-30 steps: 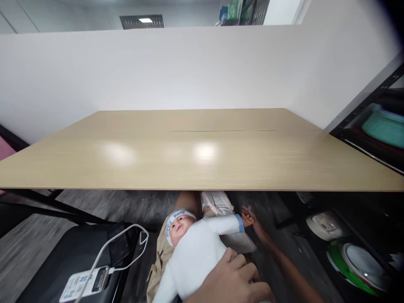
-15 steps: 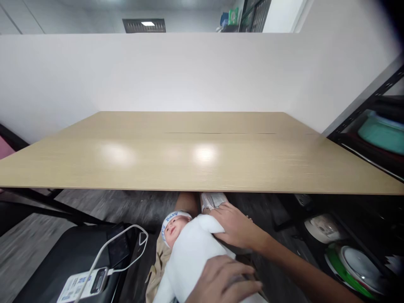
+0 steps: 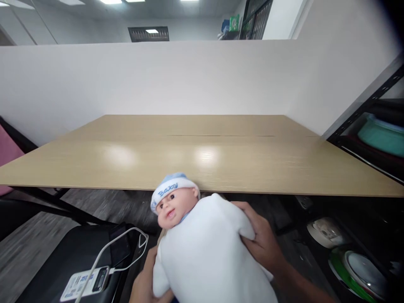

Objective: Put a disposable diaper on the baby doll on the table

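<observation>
Head view: we are holding a baby doll up just in front of the near edge of the long wooden table [image 3: 221,147].

We are gripping the doll [image 3: 202,244] in its white suit from both sides, right hand [image 3: 260,240] clamped on its shoulder and side, left hand [image 3: 145,286] wrapped under its other arm; its blue-and-white cap [image 3: 170,187] is overlapping the table edge.

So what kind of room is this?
Probably an office-like workroom: a long bare table against a white partition, ceiling light panels, and a metal rack with bowls. Both hands hold a baby doll.
</observation>
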Demonstrator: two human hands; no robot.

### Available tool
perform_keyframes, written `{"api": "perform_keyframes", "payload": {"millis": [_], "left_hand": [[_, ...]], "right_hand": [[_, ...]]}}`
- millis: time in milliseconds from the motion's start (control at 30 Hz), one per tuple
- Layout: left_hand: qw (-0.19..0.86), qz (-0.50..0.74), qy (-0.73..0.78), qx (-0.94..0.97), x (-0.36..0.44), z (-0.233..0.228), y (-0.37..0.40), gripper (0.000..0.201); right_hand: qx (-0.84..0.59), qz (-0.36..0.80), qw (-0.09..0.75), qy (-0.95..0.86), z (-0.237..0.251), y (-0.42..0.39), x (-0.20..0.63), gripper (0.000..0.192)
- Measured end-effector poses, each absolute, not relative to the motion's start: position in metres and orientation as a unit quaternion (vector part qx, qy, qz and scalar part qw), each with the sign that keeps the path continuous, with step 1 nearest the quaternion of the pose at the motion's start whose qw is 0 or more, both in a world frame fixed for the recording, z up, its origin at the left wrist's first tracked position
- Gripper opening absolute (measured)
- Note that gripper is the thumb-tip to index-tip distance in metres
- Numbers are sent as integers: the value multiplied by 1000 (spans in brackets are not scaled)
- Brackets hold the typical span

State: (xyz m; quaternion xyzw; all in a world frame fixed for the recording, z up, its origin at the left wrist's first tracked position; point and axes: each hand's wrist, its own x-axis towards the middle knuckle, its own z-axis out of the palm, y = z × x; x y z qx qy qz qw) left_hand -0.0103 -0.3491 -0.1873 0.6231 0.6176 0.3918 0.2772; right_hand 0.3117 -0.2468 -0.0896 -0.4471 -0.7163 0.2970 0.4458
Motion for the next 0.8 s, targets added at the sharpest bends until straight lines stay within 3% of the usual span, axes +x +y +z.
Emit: {"api": "perform_keyframes", "payload": {"millis": [200, 367, 600, 800], "left_hand": [[234, 284, 554, 747, -11, -99, -243, 49], [220, 230, 515, 796, 3, -73, -166, 41], [218, 183, 523, 803, -9, -77, -115, 56], [138, 156, 565, 798, -36, -80, -83, 63]], "right_hand": [[-545, 142, 293, -772, -50, -213, 378, 29], [-594, 70, 205, -775, -57, -174, 401, 22], [-574, 78, 243, -778, -96, -148, 433, 29], [-574, 105, 272, -765, -118, -122, 450, 34]]}}
